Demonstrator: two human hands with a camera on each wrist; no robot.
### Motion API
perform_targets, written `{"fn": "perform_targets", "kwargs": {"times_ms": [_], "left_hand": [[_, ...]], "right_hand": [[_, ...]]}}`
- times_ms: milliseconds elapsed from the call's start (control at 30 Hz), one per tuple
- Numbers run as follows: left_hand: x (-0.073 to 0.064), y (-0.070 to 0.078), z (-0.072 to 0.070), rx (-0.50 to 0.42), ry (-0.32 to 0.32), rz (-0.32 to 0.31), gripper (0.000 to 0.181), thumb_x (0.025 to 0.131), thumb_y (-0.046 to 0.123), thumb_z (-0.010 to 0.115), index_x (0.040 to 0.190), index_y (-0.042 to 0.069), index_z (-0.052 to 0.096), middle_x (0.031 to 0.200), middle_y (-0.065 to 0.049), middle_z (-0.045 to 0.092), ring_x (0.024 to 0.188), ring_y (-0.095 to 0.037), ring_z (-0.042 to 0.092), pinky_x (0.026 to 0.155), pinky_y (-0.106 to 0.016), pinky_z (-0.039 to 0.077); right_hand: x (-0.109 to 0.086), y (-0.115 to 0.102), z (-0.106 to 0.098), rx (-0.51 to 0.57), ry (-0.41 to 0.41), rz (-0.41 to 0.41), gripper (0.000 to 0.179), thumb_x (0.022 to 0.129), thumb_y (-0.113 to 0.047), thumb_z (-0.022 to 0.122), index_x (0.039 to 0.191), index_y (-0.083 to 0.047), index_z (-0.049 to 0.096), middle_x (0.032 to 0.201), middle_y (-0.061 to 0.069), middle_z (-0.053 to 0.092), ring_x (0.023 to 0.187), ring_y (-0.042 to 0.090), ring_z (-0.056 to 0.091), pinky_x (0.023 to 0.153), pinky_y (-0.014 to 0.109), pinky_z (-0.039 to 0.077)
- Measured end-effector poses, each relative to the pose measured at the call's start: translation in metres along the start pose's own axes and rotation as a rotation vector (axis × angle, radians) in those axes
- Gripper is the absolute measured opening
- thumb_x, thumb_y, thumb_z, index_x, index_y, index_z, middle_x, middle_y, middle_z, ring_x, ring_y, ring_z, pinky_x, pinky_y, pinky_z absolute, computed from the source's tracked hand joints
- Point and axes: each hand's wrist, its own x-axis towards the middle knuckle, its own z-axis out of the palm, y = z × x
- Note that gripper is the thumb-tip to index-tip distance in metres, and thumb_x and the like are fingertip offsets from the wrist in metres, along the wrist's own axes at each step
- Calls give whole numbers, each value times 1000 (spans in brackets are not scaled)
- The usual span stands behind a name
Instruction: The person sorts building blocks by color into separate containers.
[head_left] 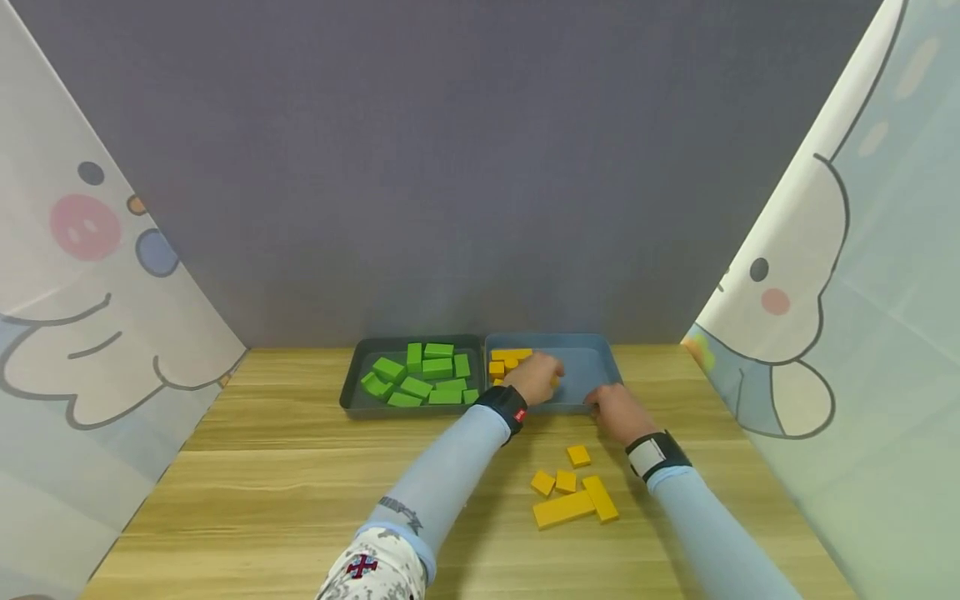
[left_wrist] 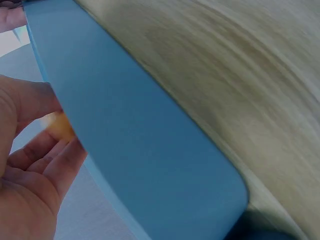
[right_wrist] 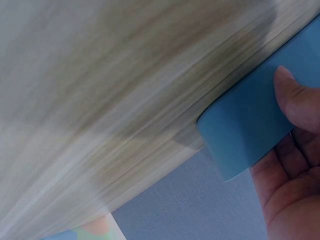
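Inside the blue tray, my left hand pinches a small yellow block between thumb and fingers, just behind the front wall. Several other yellow blocks lie in the tray's left part, partly hidden by that hand. At the tray's front right corner my right hand grips the wall. Its thumb lies on the outer face and the other fingers reach over the rim, as the right wrist view shows.
A dark tray of green blocks stands directly left of the blue one. In front, on the wooden table, lie small yellow squares and two longer yellow blocks. A grey panel rises behind the trays.
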Motion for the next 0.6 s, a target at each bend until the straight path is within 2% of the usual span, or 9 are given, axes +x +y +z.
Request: {"fn": "perform_targets", "kwargs": {"times_ms": [200,333,600], "left_hand": [[-3,-6,3,-5,8,-37,32,96,9,74,128,11,73,130,-3,74,118,-17,70,99,-27,59],[-6,-9,1,-7,14,-25,31,95,6,73,127,9,74,128,-5,75,118,-19,70,99,-29,59],[-6,-14,-6,-30,14,6,37,97,1,64,132,9,72,135,-4,72,124,-20,68,100,-29,59]], "right_hand": [[0,-3,3,2,-5,20,16,81,8,74,85,-5,81,83,6,77,74,18,68,75,43,62],[0,-4,3,17,-13,18,17,81,9,73,88,-4,81,88,8,79,79,21,71,79,46,64],[1,2,-1,49,-39,28,20,81,11,71,92,-1,81,91,10,80,83,23,73,81,46,64]]}}
